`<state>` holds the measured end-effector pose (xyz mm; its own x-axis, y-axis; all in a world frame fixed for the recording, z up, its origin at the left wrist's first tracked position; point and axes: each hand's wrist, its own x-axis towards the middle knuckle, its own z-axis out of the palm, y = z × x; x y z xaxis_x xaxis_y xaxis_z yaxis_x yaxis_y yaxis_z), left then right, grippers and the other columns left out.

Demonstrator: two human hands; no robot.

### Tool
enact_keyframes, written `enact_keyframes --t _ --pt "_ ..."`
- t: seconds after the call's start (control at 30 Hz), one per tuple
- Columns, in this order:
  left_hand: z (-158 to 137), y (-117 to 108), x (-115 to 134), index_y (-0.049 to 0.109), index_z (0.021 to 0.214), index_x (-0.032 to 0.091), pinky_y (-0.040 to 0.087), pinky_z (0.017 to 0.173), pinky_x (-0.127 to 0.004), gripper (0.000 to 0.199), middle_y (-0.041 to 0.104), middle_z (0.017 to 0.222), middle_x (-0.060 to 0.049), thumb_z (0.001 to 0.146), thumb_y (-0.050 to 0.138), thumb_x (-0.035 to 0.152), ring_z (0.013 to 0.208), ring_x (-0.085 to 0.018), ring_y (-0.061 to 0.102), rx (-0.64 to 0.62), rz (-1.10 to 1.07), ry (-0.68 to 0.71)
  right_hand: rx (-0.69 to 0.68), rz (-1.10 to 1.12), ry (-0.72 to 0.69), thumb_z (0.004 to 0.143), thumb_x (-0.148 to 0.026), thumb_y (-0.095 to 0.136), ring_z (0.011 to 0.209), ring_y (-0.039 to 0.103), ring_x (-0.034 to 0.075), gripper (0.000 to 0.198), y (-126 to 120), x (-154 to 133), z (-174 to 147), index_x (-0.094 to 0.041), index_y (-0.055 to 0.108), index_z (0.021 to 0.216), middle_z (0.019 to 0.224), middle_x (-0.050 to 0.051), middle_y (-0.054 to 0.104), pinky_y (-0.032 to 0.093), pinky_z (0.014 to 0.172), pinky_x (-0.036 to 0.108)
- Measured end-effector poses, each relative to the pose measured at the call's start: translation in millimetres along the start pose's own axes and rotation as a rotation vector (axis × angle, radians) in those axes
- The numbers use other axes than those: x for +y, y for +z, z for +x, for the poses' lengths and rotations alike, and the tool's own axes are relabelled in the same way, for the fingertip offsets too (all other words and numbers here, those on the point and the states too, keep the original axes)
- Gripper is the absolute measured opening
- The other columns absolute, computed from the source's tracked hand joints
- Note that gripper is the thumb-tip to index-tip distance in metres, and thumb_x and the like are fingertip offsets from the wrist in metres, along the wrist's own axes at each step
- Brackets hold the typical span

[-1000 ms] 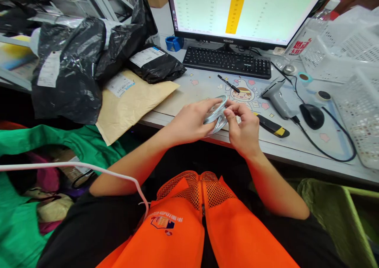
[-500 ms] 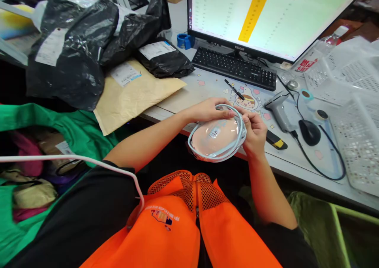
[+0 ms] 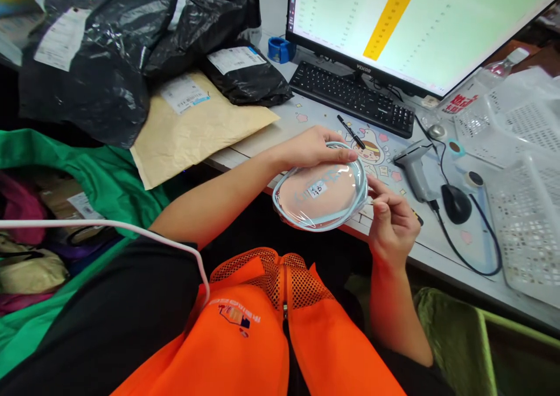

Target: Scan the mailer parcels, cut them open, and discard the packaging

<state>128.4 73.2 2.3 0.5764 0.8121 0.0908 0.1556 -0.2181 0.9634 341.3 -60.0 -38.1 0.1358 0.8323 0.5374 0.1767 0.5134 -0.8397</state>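
A clear plastic oval pouch [image 3: 301,203] with pale blue piping is held above the desk's front edge. Peach-coloured contents and a small white label show through its clear top. My left hand [image 3: 321,148] grips the pouch's far rim, thumb on top and fingers behind. Just off the right end, my right hand [image 3: 394,224] is closed in a pinch. Between thumb and fingertips is something thin at the pouch's edge, too small to name. A black cutter with a yellow part [image 3: 417,217] lies partly hidden behind my right hand.
Black plastic parcels [image 3: 109,52] and a tan padded envelope [image 3: 210,119] lie at the left. Beneath the monitor [image 3: 332,11] is a keyboard [image 3: 350,95], with a pen [image 3: 350,132] before it. Scanner [image 3: 413,168], mouse [image 3: 456,200] and white baskets [image 3: 525,221] occupy the right.
My right hand has moved right and down, away from the pouch's rim, now pinching at its edge. The pouch has turned slightly in my left hand, and the view has shifted a little.
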Motion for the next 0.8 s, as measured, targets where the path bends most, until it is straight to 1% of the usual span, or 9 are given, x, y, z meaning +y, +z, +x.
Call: enact_keyframes --t 0.07,0.17,0.27,0.4,0.53,0.67,0.73,0.8 --pt "1 1 3 0.08 0.102 0.016 0.048 0.075 -0.029 0.055 0.075 0.091 -0.007 0.081 0.082 0.066 0.081 -0.019 0.067 0.02 -0.024 0.003 0.006 -0.008 -0.013 0.101 -0.034 0.067 0.129 0.068 0.031 0.02 3 -2 -6 -0.019 0.063 0.088 0.131 0.011 0.074 0.056 0.108 0.054" --pt "2 3 7 0.08 0.094 0.015 0.046 0.071 -0.028 0.053 0.073 0.083 -0.005 0.081 0.082 0.066 0.078 -0.017 0.066 0.063 -0.041 0.025 0.024 -0.033 -0.032 0.102 -0.027 0.064 0.137 0.062 0.031 0.014 7 -4 -17 -0.019 0.065 0.091 0.139 0.011 0.07 0.052 0.113 0.055" --pt "4 5 12 0.079 0.084 0.014 0.044 0.067 -0.027 0.052 0.069 0.075 -0.004 0.08 0.083 0.066 0.072 -0.016 0.063 0.097 -0.035 0.03 0.016 -0.096 -0.053 0.103 -0.024 0.062 0.144 0.056 0.031 0.011 12 -5 -30 -0.02 0.065 0.092 0.148 0.012 0.064 0.043 0.121 0.059" --pt "6 7 17 0.078 0.079 0.013 0.042 0.064 -0.027 0.051 0.066 0.069 -0.003 0.078 0.086 0.064 0.067 -0.014 0.06 0.144 -0.053 0.03 -0.027 -0.252 -0.105 0.102 -0.025 0.062 0.157 0.038 0.033 0.013 22 -1 -48 -0.019 0.066 0.091 0.166 0.013 0.044 0.029 0.128 0.062" --pt "10 8 18 0.078 0.079 0.013 0.04 0.062 -0.027 0.049 0.065 0.069 -0.003 0.079 0.087 0.061 0.063 -0.013 0.057 0.153 -0.076 0.042 -0.024 -0.346 -0.141 0.102 -0.03 0.062 0.162 0.023 0.036 0.023 37 5 -61 -0.017 0.067 0.084 0.175 0.014 0.025 0.025 0.131 0.059" --pt "13 8 15 0.078 0.079 0.012 0.035 0.059 -0.027 0.048 0.063 0.067 -0.003 0.082 0.086 0.059 0.061 -0.011 0.053 0.139 -0.063 0.043 -0.027 -0.308 -0.125 0.1 -0.029 0.064 0.165 0.011 0.037 0.022 53 9 -67 -0.014 0.075 0.088 0.179 0.009 0.005 0.02 0.133 0.056" --pt "14 8 15 0.078 0.079 0.012 0.034 0.059 -0.027 0.048 0.062 0.067 -0.003 0.082 0.085 0.059 0.06 -0.011 0.052 0.14 -0.051 0.044 -0.028 -0.28 -0.118 0.1 -0.031 0.066 0.165 0.007 0.038 0.023 61 13 -69 -0.014 0.077 0.09 0.179 0.006 0.001 0.019 0.133 0.056" --pt "15 7 16 0.077 0.078 0.013 0.034 0.06 -0.027 0.048 0.061 0.066 -0.002 0.082 0.085 0.06 0.061 -0.011 0.052 0.143 -0.027 0.057 -0.022 -0.26 -0.106 0.098 -0.033 0.07 0.165 0.006 0.039 0.023 67 18 -71 -0.014 0.079 0.09 0.178 0.003 -0.002 0.018 0.133 0.055"
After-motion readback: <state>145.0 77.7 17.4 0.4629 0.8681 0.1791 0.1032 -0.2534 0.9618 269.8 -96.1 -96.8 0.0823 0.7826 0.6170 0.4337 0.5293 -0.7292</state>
